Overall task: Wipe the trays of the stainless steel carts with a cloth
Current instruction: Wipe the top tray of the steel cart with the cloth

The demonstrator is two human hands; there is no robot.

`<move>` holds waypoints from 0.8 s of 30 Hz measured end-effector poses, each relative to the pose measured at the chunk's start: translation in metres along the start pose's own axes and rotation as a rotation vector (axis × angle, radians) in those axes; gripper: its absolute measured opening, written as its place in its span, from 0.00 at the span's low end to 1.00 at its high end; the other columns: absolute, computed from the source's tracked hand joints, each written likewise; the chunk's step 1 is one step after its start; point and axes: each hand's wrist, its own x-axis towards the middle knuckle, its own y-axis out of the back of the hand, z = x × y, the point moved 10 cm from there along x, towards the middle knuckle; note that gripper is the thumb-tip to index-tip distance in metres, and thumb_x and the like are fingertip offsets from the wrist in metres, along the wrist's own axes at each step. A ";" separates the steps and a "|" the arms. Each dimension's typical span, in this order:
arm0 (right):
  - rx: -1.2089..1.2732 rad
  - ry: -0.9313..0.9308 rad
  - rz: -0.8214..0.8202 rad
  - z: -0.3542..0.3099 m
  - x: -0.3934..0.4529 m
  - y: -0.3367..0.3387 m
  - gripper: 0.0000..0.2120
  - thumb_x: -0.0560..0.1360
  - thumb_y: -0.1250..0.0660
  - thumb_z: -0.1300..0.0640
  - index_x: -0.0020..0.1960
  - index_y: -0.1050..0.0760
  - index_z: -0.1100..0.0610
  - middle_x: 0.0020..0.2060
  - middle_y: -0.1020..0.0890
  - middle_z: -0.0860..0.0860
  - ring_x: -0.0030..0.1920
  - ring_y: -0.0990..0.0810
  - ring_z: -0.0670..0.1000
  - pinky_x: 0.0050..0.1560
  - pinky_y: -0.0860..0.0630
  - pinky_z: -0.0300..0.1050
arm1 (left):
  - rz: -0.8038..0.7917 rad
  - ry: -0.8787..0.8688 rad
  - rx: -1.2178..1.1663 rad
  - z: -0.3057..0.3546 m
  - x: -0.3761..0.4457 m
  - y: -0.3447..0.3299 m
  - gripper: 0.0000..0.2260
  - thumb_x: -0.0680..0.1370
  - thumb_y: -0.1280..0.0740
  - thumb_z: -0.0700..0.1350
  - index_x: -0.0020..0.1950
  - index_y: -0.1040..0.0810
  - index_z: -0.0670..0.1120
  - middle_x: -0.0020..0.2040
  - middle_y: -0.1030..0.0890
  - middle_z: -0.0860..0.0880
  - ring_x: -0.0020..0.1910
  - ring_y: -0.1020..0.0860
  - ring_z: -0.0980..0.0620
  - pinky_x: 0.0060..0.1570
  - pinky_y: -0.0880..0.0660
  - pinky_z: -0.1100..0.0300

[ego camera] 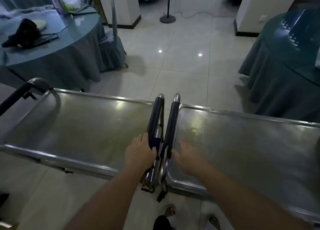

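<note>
Two stainless steel carts stand end to end, the left tray [83,124] and right tray [242,143] both bare and dull with a yellowish smear, so wiping looks barely begun. No cloth is plainly visible, unless the dark wad under the left hand [140,153] is one. That grip curls round the left cart's handle [155,118]; the right hand [187,157], blurred, hovers loose-fingered over the right tray's near corner.

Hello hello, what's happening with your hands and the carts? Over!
Left hand grips left cart handle. Right hand open, blurred, by right cart handle. Both trays bare, no cloth visible.
</note>
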 end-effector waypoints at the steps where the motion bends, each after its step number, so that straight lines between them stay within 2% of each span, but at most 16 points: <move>1: 0.010 0.001 -0.002 -0.003 0.000 -0.003 0.32 0.81 0.47 0.35 0.81 0.42 0.49 0.76 0.31 0.53 0.73 0.32 0.59 0.69 0.32 0.56 | -0.020 0.012 -0.024 -0.007 0.004 -0.003 0.26 0.83 0.37 0.55 0.79 0.34 0.48 0.73 0.26 0.49 0.71 0.28 0.47 0.69 0.26 0.46; 5: 0.019 -0.003 -0.031 -0.009 0.000 -0.011 0.33 0.82 0.46 0.36 0.81 0.44 0.50 0.77 0.32 0.54 0.74 0.32 0.59 0.71 0.33 0.55 | -0.162 0.033 -0.093 -0.025 0.015 -0.025 0.18 0.83 0.35 0.53 0.71 0.28 0.50 0.61 0.21 0.50 0.57 0.22 0.48 0.58 0.21 0.46; 7: 0.043 -0.016 -0.032 -0.011 0.001 -0.009 0.32 0.81 0.45 0.36 0.81 0.42 0.49 0.77 0.32 0.54 0.74 0.32 0.59 0.71 0.33 0.56 | -0.187 0.002 -0.121 -0.028 0.017 -0.031 0.17 0.81 0.33 0.51 0.70 0.28 0.51 0.58 0.21 0.51 0.53 0.22 0.49 0.55 0.20 0.48; 11: 0.074 -0.038 -0.021 -0.009 0.001 0.001 0.30 0.83 0.44 0.38 0.80 0.39 0.50 0.76 0.30 0.55 0.74 0.32 0.59 0.72 0.33 0.55 | -0.100 -0.039 0.015 -0.037 0.022 -0.026 0.14 0.80 0.31 0.52 0.63 0.27 0.51 0.52 0.23 0.53 0.47 0.22 0.51 0.48 0.22 0.52; 15: 0.058 -0.045 -0.033 -0.002 0.000 0.010 0.30 0.84 0.44 0.40 0.81 0.41 0.52 0.77 0.32 0.56 0.75 0.33 0.59 0.73 0.33 0.56 | -0.060 -0.053 0.036 -0.033 0.022 -0.018 0.09 0.78 0.31 0.52 0.55 0.27 0.54 0.45 0.23 0.55 0.40 0.24 0.55 0.41 0.25 0.55; 19: 0.119 -0.033 -0.053 -0.003 -0.001 0.020 0.30 0.84 0.43 0.40 0.82 0.41 0.53 0.76 0.30 0.57 0.74 0.30 0.59 0.73 0.31 0.56 | -0.115 -0.042 -0.168 -0.027 0.025 -0.005 0.08 0.79 0.29 0.51 0.55 0.25 0.54 0.42 0.22 0.54 0.38 0.22 0.56 0.34 0.29 0.60; 21: 0.191 -0.028 -0.072 -0.004 -0.003 0.025 0.30 0.84 0.42 0.39 0.81 0.40 0.53 0.75 0.28 0.56 0.72 0.28 0.58 0.69 0.28 0.53 | -0.105 -0.053 -0.312 -0.016 0.028 0.014 0.07 0.79 0.28 0.50 0.53 0.24 0.54 0.41 0.19 0.52 0.38 0.20 0.53 0.34 0.27 0.60; 23: 0.321 -0.052 -0.096 -0.004 -0.005 0.029 0.30 0.83 0.42 0.37 0.79 0.35 0.52 0.73 0.26 0.54 0.70 0.26 0.56 0.63 0.28 0.50 | -0.091 -0.050 -0.510 0.000 0.030 0.038 0.06 0.79 0.27 0.48 0.52 0.23 0.54 0.42 0.17 0.49 0.38 0.18 0.51 0.36 0.24 0.61; 24: 0.422 -0.067 -0.105 -0.004 -0.007 0.031 0.28 0.83 0.42 0.36 0.76 0.31 0.52 0.71 0.24 0.53 0.68 0.25 0.55 0.63 0.27 0.50 | -0.104 -0.034 -0.651 0.009 0.030 0.048 0.07 0.79 0.26 0.47 0.53 0.22 0.54 0.45 0.16 0.48 0.39 0.16 0.50 0.37 0.22 0.61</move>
